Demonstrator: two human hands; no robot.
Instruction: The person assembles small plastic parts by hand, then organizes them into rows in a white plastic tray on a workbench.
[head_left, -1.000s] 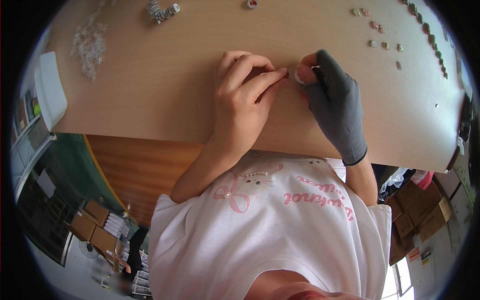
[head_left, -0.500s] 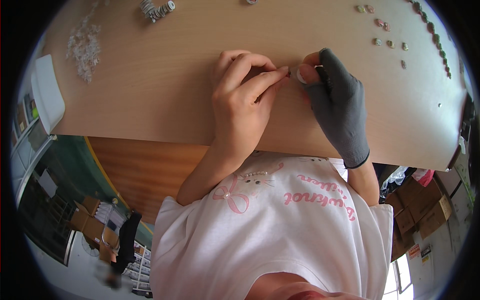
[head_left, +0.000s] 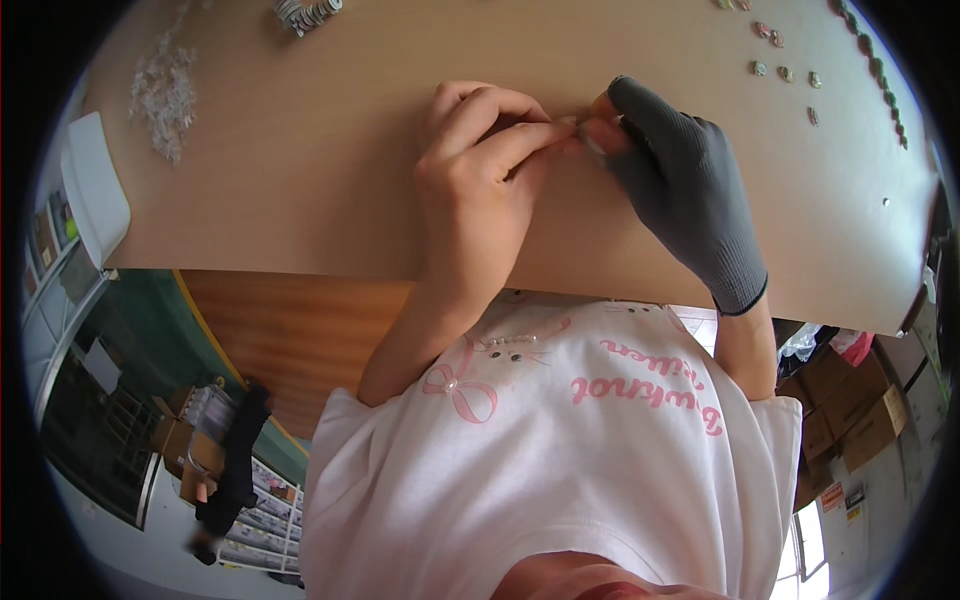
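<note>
Over the wooden-topped table (head_left: 330, 190), my bare left hand (head_left: 475, 170) is closed, thumb and forefinger pinched together. Whatever lies between those fingertips is too small to make out. Opposite it my right hand (head_left: 685, 180), in a grey glove that leaves the fingertips bare, is also closed. A small whitish disc-like piece (head_left: 591, 143) shows at its thumb and fingers, partly hidden and blurred. The fingertips of both hands almost meet.
Several small coloured beads (head_left: 787, 74) lie at the far right, beside a dark beaded strand (head_left: 878, 70). A pile of clear small pieces (head_left: 163, 105) and a white tray (head_left: 97, 190) are at left. A stack of grey-white discs (head_left: 308, 14) stands at the far edge. Someone in dark clothing (head_left: 235, 460) is behind, lower left.
My right hand has tilted and drawn slightly up, its fingertips coming closer to my left hand's. My left hand has shifted a little away from me. The person behind has moved.
</note>
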